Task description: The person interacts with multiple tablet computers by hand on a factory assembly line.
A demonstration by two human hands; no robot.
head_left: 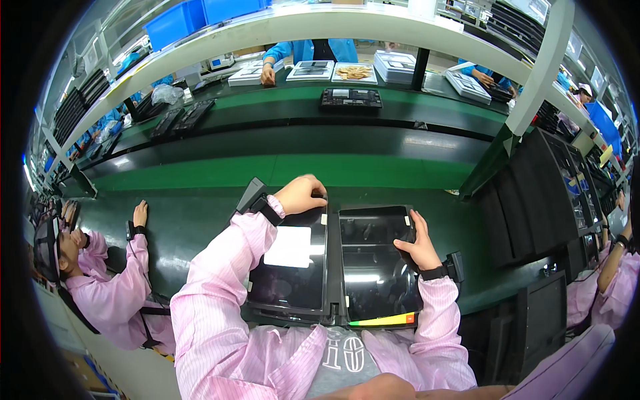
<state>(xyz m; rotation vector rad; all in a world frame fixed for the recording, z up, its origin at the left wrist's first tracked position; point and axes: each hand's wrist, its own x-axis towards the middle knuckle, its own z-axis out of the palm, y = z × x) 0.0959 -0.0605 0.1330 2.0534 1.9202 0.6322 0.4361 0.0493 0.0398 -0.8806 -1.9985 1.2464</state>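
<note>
Two glossy black tablet screens lie side by side in a black tray (pixel 335 293) before me. The left screen (pixel 290 285) bears a white rectangular sheet (pixel 288 247) and small pale tabs at its edges. Bent over that screen's far edge, my left hand (pixel 303 194) has its fingertips pinched together near the upper right corner; anything between them is hidden. My right hand (pixel 421 245) grips the right edge of the right screen (pixel 375 267), thumb over the glass and fingers along the side. A yellow, green and red strip (pixel 383 321) runs along this screen's near edge.
A green bench (pixel 200 213) stretches across, with a post (pixel 497 157) at right. Stacked black trays (pixel 527 193) stand beyond it. Across the bench lie an opened device (pixel 351 99) and white trays (pixel 310 71). A co-worker in pink (pixel 110 273) sits at left; others work opposite.
</note>
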